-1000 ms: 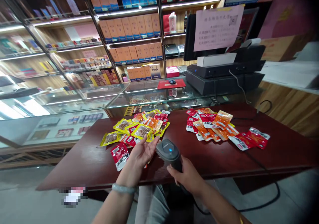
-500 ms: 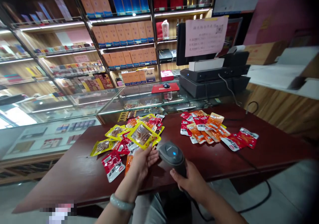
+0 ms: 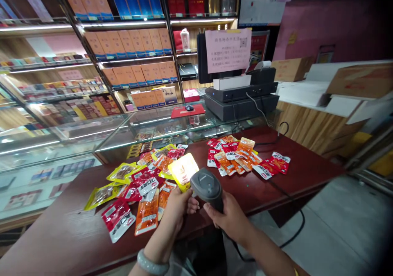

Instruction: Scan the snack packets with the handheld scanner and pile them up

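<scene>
My left hand (image 3: 178,208) grips a yellow snack packet (image 3: 183,170) by its lower edge and holds it upright above the dark red table (image 3: 61,235). The packet glows bright under the scanner's light. My right hand (image 3: 229,218) is wrapped round the handle of a grey barcode scanner (image 3: 206,186), whose head sits right beside the packet. Left of my hands lies a pile of yellow, red and orange packets (image 3: 135,186). A second pile of red and orange packets (image 3: 242,159) lies to the right.
A glass display counter (image 3: 123,132) runs behind the table, with shelves of boxed goods (image 3: 132,46) beyond. A cash register with a monitor and paper notice (image 3: 227,50) stands at the back right. The scanner's black cable (image 3: 294,218) hangs off the table's right edge.
My left hand went from open over the pile to picking up the yellow packet, then lifted it in front of the scanner. The view has shifted to the right.
</scene>
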`<state>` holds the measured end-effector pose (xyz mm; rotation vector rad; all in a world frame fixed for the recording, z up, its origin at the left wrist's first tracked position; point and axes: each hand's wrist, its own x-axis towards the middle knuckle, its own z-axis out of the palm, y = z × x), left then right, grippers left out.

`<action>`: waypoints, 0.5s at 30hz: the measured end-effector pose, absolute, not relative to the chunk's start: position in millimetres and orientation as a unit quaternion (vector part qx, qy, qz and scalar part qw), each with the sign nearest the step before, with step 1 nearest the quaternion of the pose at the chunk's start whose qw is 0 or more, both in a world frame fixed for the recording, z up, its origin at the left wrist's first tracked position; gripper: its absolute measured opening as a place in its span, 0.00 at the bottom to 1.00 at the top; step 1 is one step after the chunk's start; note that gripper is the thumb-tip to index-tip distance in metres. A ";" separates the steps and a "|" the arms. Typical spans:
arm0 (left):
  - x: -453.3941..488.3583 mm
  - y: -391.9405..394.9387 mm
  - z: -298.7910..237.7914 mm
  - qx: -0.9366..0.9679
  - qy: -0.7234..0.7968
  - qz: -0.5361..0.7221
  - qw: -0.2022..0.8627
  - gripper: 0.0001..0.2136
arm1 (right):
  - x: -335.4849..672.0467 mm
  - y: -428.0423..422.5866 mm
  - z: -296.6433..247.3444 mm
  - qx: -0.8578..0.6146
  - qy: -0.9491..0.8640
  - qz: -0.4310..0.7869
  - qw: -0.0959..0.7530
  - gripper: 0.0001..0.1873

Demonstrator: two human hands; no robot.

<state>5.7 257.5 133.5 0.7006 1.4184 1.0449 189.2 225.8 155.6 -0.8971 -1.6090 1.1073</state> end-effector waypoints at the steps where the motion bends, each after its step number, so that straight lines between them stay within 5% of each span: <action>1: 7.1 258.3 132.6 0.307 0.607 0.443 0.584 0.24 | 190.7 226.4 155.7 -0.362 -0.659 0.450 0.482 0.04; 15: 82.1 338.7 154.9 0.489 0.555 0.325 0.590 0.19 | 241.5 231.2 143.7 -0.421 -0.612 0.392 0.543 0.13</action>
